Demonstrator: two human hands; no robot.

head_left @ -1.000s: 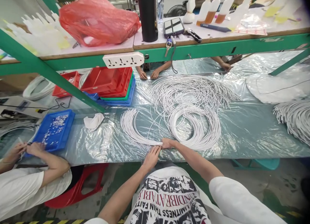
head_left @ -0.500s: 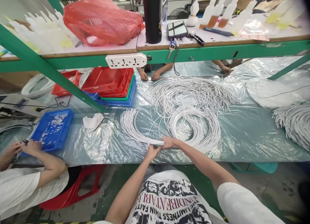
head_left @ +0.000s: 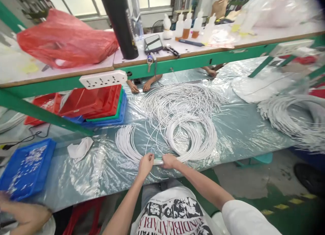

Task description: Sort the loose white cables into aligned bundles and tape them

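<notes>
A bundle of thin white cables (head_left: 127,145) curves along the front of the table, its fanned end to the left. My left hand (head_left: 146,164) is closed round the bundle. Just to its right, my right hand (head_left: 169,161) also grips it. A short straight stretch of the bundle shows between the two hands, with a greenish strip along its top. Beyond my right hand lies a round coil of white cable (head_left: 175,126). Further back spreads a larger loose heap of white cables (head_left: 182,92).
Blue tray (head_left: 30,167) with small white parts, white cloth (head_left: 80,149) and stacked red bins (head_left: 101,101) are on the left. Another cable coil (head_left: 276,116) lies right. A green shelf beam (head_left: 188,60) crosses above. Co-workers' hands (head_left: 147,85) show behind; an arm (head_left: 25,211) shows lower left.
The camera view has shifted and tilted. My hands have moved apart along the cable bundle, exposing a short stretch between them. Both still hold it.
</notes>
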